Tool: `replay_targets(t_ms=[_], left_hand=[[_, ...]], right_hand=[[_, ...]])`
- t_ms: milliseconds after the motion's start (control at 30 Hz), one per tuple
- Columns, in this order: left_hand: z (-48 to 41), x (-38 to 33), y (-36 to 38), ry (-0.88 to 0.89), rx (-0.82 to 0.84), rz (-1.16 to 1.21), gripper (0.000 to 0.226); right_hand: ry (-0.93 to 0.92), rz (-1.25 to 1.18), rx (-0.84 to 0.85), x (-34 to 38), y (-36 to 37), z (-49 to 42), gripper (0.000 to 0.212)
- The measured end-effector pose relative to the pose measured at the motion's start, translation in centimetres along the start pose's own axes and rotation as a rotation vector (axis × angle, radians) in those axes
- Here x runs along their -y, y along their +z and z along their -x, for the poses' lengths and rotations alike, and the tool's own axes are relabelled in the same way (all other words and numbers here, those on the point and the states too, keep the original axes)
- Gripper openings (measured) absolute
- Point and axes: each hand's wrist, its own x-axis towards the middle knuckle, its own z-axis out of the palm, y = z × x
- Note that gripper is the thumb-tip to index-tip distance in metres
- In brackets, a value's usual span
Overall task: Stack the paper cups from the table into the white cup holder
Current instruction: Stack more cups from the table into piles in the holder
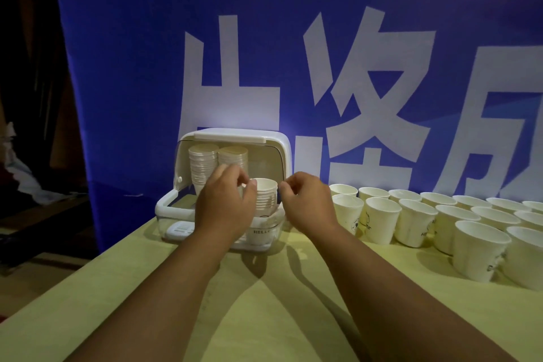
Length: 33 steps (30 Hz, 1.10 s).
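Stacking | left hand (pixel 226 200) curls at the top cup (pixel 267 186), thumb on its rim, grip unclear, probably seating it | right hand (pixel 308 203) curled on nothing, just right of the stack (pixel 268 200) | stack stands in the white cup holder (pixel 283 153), between both hands | loose cups (pixel 382 214) wait beyond the right hand.

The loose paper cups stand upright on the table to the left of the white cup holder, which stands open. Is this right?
Wrong side: the loose paper cups stand upright on the table to the right of the white cup holder, which stands open. The head view shows this.
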Motion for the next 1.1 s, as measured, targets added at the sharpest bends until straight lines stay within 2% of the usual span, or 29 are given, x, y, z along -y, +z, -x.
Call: replay_targets(t_ms=[167, 267, 567, 667, 767, 800, 867, 933, 1033, 1100], left_hand=[[0.9, -4.0, -0.4, -0.011, 0.146, 0.108, 0.033], [1.5, -6.9, 0.3, -0.007, 0.275, 0.075, 0.038], [7.0, -16.2, 6.0, 0.087, 0.523, 0.110, 0.030], [8.4, -19.1, 8.5, 0.126, 0.589, 0.088, 0.027], [9.6, -21.7, 11.3, 0.145, 0.631, 0.117, 0.010], [10.2, -22.6, 12.2, 0.147, 0.643, 0.128, 0.013], [11.3, -23.9, 14.0, 0.156, 0.675, 0.161, 0.046], [12.0, -24.5, 15.3, 0.203, 0.699, 0.141, 0.066], [12.3, -24.2, 16.4, 0.303, 0.737, 0.053, 0.073], [12.3, -23.7, 16.7, 0.309, 0.741, 0.037, 0.068]], right_hand=[[0.010, 0.031, -0.016, -0.8, -4.1, 1.4, 0.010], [0.011, 0.114, -0.050, -2.4, -7.8, 2.6, 0.010], [0.122, 0.306, -0.118, -10.2, -19.5, 6.2, 0.008], [0.200, 0.325, -0.216, -13.4, -22.6, 7.0, 0.008], [0.314, 0.331, -0.319, -15.5, -24.5, 7.0, 0.017], [0.347, 0.328, -0.347, -15.9, -24.9, 6.9, 0.024], [0.396, 0.326, -0.374, -16.4, -25.5, 6.7, 0.039], [0.429, 0.363, -0.368, -16.9, -25.8, 6.6, 0.045], [0.483, 0.409, -0.348, -17.8, -26.0, 6.3, 0.040], [0.516, 0.430, -0.321, -18.3, -26.0, 6.2, 0.034]])
